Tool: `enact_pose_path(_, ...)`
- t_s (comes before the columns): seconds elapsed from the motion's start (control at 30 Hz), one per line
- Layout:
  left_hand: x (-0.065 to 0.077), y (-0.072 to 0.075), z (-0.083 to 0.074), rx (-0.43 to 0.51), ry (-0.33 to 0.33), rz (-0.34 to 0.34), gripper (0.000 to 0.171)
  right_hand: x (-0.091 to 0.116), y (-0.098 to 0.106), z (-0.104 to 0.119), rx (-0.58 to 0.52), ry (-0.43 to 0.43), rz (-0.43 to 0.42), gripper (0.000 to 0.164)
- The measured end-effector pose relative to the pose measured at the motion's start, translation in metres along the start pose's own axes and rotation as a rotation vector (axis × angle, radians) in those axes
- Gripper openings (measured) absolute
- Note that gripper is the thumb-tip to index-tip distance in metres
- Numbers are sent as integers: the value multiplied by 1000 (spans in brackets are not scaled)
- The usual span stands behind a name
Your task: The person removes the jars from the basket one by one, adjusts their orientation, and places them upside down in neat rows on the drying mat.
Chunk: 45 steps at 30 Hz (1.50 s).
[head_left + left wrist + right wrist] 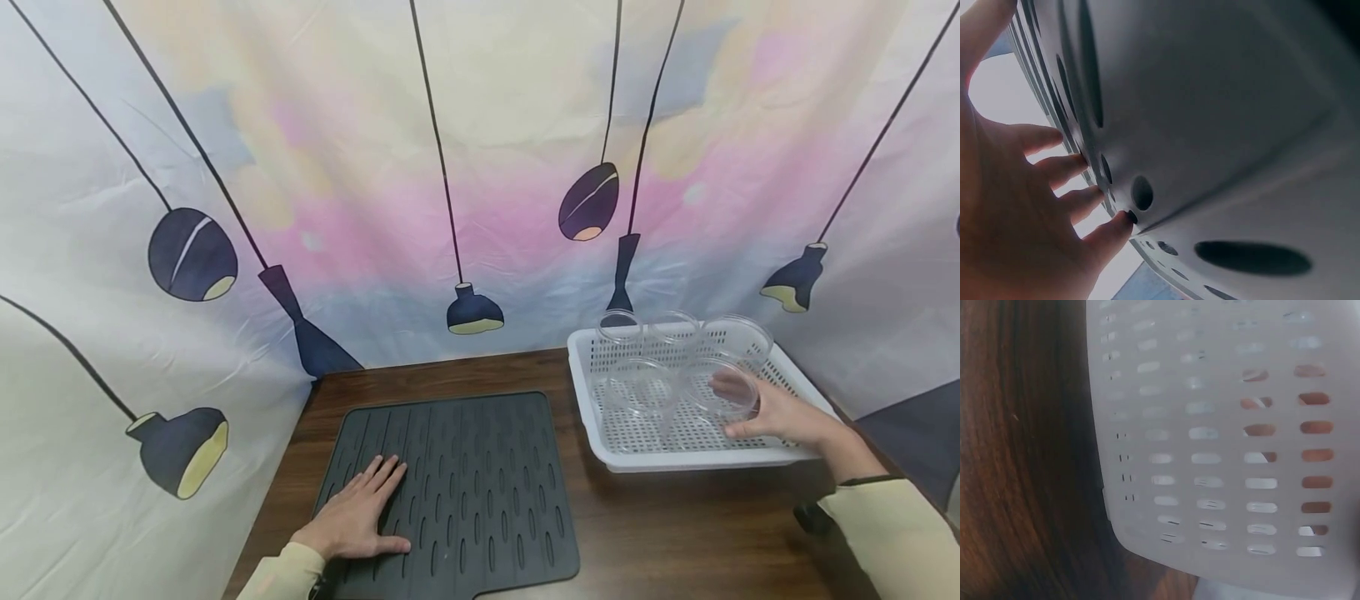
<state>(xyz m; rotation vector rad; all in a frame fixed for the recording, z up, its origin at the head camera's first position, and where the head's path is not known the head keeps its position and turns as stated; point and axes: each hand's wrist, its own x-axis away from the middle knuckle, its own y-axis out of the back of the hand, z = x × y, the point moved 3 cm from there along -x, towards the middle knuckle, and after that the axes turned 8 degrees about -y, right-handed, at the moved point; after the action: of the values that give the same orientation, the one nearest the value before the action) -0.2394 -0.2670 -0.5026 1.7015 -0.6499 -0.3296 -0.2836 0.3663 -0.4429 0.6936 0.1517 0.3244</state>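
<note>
In the head view my left hand [352, 515] rests palm down with spread fingers on the left part of a dark grey drying mat [487, 467]. The left wrist view shows its fingertips on the slotted mat surface. Over at the right, my right hand [787, 414] reaches into a white perforated plastic basket [697, 461] and holds the front right clear cup [712, 387], with fingers behind it and the thumb at its near side. Only bits of this hand show through the slots of the basket wall [1222, 444] in the right wrist view.
Several other clear cups stand in the basket, among them a front left cup [637, 385] and a large back right cup [738, 337]. Mat and basket lie on a brown wooden table [637, 533]. A cloth backdrop [360, 192] printed with lamps hangs right behind the table.
</note>
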Motion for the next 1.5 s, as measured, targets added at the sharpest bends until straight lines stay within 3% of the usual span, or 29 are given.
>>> enact_pose_path(0.17, 0, 0, 0, 0, 3, 5, 112, -2, 1, -2, -36, 12, 29, 83)
enact_pose_path(0.5, 3, 1, -2, 13, -8, 1, 110, -2, -1, -2, 41, -26, -36, 73)
enact_pose_path(1.1, 1, -1, 0, 5, -14, 4, 108, 0, 1, -2, 55, -55, -68, 75)
enact_pose_path(1.5, 2, 0, 1, 13, -26, -9, 105, 5, 6, 8, 145, -36, -159, 74)
